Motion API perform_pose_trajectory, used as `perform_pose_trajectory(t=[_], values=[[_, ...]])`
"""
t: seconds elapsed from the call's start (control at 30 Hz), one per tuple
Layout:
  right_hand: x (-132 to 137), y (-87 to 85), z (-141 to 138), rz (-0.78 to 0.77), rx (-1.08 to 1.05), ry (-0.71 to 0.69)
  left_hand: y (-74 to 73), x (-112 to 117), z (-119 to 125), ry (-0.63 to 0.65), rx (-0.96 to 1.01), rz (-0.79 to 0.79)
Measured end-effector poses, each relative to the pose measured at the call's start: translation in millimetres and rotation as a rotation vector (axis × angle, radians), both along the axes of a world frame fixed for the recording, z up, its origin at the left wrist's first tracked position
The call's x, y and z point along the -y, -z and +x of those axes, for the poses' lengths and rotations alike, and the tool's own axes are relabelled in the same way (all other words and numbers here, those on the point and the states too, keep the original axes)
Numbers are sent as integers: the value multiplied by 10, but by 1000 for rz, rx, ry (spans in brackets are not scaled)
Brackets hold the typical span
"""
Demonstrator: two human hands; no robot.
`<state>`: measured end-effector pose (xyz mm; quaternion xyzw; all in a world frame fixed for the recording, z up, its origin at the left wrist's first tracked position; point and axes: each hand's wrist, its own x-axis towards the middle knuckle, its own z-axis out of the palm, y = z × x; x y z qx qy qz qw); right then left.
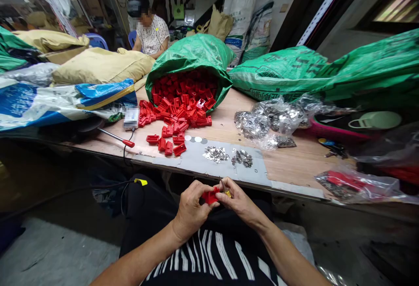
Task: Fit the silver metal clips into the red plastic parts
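Over the lap, the left hand (191,209) is clamped on a red plastic piece (210,196), thumb and fingers closed round it, just below the table (294,164) edge. At its 3 o'clock the right hand (240,203) pinches a thin tool (225,188) against the piece. At 12 o'clock lie metal bits (216,154); at 11 o'clock a green sack (193,55) spills red parts (180,107).

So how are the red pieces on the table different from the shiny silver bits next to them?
The red pieces are chunky blocks; the silver bits are tiny and glint. The red pieces spill from the green sack in a big pile; the silver bits sit in two small heaps on the grey mat. Both lie loose on the table. The left hand holds one red piece, the right hand a thin tool.
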<state>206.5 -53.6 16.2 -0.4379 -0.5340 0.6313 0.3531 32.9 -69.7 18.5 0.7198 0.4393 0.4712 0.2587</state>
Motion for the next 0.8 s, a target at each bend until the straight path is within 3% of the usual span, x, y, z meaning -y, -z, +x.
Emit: perform_pose_trajectory(t=[0.27, 0.6, 0.7, 0.8], values=[[28, -18, 49, -162, -110, -88, 49, -13, -50, 60, 104, -114], [-19, -40, -21, -192, -166, -105, 173, -149, -174, 175, 427, -437], [-166, -86, 14, -85, 6, -105, 186, -175, -169, 135, 633, -585], [-390, -154, 127, 227, 452, 80, 189, -189, -164, 89, 792, -648]])
